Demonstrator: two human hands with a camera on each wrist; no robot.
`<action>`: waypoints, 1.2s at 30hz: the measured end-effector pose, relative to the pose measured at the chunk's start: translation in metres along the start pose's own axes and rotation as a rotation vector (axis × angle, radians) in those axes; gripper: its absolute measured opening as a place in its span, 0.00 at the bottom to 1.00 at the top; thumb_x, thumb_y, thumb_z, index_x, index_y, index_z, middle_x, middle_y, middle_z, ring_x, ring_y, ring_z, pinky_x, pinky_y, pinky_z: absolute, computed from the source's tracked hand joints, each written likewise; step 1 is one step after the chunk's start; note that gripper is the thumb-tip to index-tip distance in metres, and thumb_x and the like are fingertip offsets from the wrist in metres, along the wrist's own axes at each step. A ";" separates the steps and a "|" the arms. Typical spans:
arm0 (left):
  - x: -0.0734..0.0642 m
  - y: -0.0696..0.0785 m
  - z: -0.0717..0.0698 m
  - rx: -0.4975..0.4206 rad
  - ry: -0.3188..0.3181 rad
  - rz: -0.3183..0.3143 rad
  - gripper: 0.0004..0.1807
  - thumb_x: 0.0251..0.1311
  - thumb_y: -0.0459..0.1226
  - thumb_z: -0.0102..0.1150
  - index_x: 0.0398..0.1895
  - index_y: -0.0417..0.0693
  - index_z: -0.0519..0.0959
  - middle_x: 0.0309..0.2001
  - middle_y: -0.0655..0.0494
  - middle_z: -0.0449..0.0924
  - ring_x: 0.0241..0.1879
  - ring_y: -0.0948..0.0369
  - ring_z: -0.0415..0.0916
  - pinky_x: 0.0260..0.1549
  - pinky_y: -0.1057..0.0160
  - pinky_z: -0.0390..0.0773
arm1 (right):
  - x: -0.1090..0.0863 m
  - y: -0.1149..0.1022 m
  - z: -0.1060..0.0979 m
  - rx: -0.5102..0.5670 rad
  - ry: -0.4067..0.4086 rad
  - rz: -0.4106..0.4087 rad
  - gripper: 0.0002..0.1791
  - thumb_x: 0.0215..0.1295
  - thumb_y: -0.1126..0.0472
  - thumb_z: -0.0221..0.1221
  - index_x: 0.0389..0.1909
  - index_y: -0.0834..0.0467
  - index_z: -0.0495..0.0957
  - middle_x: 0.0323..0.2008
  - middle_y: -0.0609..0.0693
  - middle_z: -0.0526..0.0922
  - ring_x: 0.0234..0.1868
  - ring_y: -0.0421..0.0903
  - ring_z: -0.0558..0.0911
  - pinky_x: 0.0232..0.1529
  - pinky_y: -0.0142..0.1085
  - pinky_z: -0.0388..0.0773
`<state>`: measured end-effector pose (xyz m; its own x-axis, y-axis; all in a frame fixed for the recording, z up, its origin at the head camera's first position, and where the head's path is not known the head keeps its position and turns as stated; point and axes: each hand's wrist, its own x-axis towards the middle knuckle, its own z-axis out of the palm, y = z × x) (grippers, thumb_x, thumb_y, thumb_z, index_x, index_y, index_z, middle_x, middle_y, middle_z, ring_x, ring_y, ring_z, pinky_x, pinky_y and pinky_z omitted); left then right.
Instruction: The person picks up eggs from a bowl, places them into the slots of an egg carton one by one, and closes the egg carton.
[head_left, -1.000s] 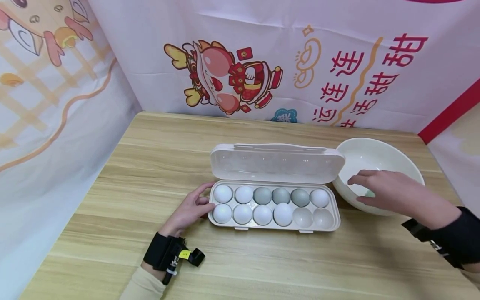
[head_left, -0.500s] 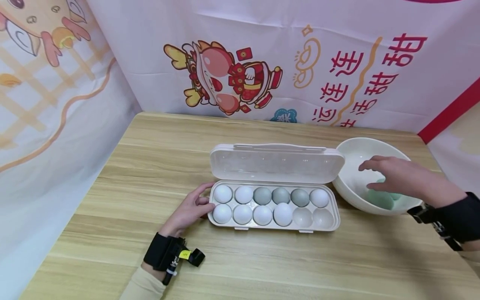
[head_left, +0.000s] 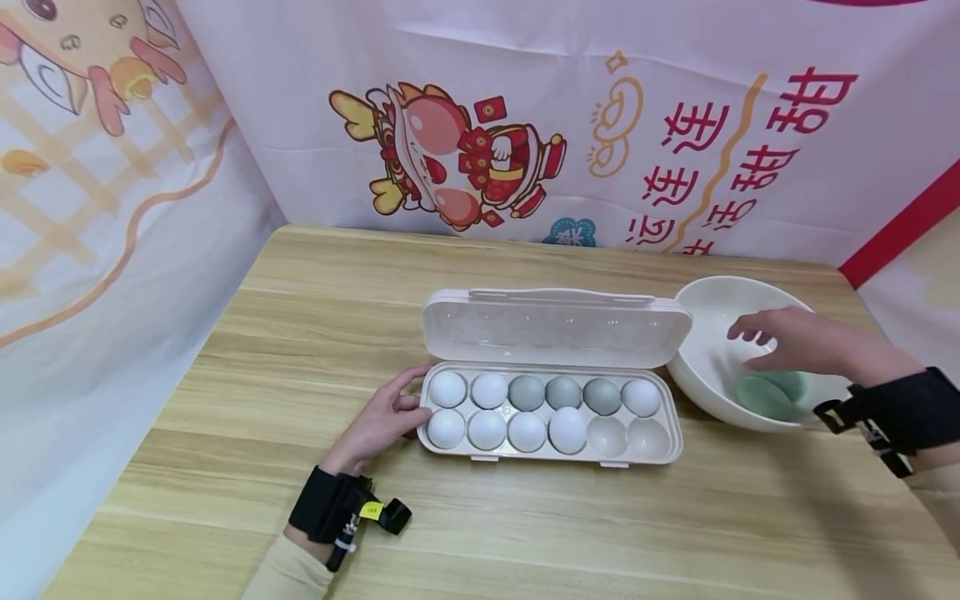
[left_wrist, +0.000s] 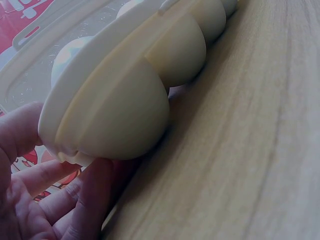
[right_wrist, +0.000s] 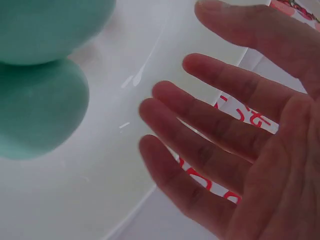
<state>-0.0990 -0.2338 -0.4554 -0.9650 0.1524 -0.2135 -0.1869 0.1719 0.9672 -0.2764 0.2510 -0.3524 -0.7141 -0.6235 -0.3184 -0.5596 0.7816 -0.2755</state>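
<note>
A pale plastic egg carton (head_left: 551, 454) lies with its lid (head_left: 555, 329) raised behind it. White eggs (head_left: 487, 430) and a few grey-green eggs (head_left: 563, 394) sit in its cups; the two front-row cups at the right end hold nothing. My left hand (head_left: 378, 423) grips the carton's left end; in the left wrist view the fingers (left_wrist: 90, 195) touch its underside. Over a white bowl (head_left: 708, 371) hovers my right hand (head_left: 810, 343), fingers spread and holding nothing. Green eggs (head_left: 771, 395) lie in the bowl, apart from the hand in the right wrist view.
The wooden table (head_left: 330, 283) carries the carton in the middle and the bowl at the right, its left rim close to the carton's lid. A printed cloth (head_left: 300, 167) hangs behind the table's far edge.
My right hand has moved back and to the right over the bowl, so more of the green eggs shows. The left hand and the carton have stayed in place.
</note>
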 end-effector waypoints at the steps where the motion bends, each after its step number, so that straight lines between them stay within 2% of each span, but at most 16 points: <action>1: 0.000 0.000 0.000 -0.001 -0.001 -0.001 0.32 0.59 0.29 0.52 0.67 0.48 0.57 0.41 0.32 0.79 0.37 0.55 0.78 0.35 0.64 0.77 | 0.000 0.003 0.000 0.016 -0.016 0.003 0.24 0.47 0.56 0.68 0.45 0.61 0.77 0.40 0.56 0.82 0.40 0.54 0.80 0.39 0.50 0.81; 11: 0.001 -0.002 0.000 -0.006 -0.001 0.000 0.32 0.59 0.29 0.52 0.67 0.48 0.57 0.42 0.32 0.79 0.37 0.56 0.78 0.35 0.64 0.77 | 0.002 0.027 -0.003 0.056 -0.156 0.077 0.25 0.49 0.52 0.66 0.46 0.62 0.75 0.37 0.57 0.80 0.36 0.52 0.78 0.36 0.49 0.79; 17: 0.001 -0.001 0.000 -0.005 0.008 -0.004 0.32 0.59 0.29 0.52 0.67 0.49 0.58 0.40 0.33 0.80 0.35 0.56 0.78 0.32 0.65 0.77 | 0.002 0.034 -0.006 0.196 -0.329 0.204 0.30 0.52 0.52 0.64 0.51 0.67 0.71 0.41 0.66 0.75 0.37 0.51 0.75 0.33 0.49 0.82; 22: 0.001 -0.001 0.001 -0.009 0.015 -0.006 0.32 0.58 0.29 0.53 0.67 0.49 0.58 0.38 0.35 0.80 0.33 0.57 0.78 0.31 0.65 0.77 | 0.005 0.038 -0.008 0.272 -0.437 0.283 0.31 0.53 0.53 0.64 0.52 0.68 0.69 0.42 0.65 0.73 0.40 0.53 0.74 0.36 0.51 0.82; 29: 0.000 -0.001 0.000 -0.005 0.020 -0.014 0.32 0.58 0.29 0.53 0.67 0.50 0.58 0.38 0.34 0.80 0.34 0.56 0.78 0.32 0.64 0.77 | 0.011 0.038 -0.006 0.255 -0.471 0.267 0.25 0.52 0.58 0.64 0.48 0.67 0.70 0.39 0.64 0.72 0.38 0.53 0.73 0.38 0.51 0.82; 36: 0.000 0.000 0.000 0.003 0.024 -0.019 0.33 0.58 0.30 0.54 0.67 0.50 0.58 0.37 0.36 0.80 0.33 0.56 0.78 0.31 0.64 0.76 | 0.016 0.037 -0.005 0.217 -0.482 0.252 0.17 0.52 0.63 0.63 0.42 0.63 0.70 0.35 0.58 0.71 0.35 0.50 0.72 0.35 0.48 0.83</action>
<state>-0.0991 -0.2337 -0.4559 -0.9654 0.1256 -0.2286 -0.2048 0.1778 0.9625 -0.3106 0.2702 -0.3633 -0.5131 -0.3969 -0.7610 -0.2625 0.9167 -0.3011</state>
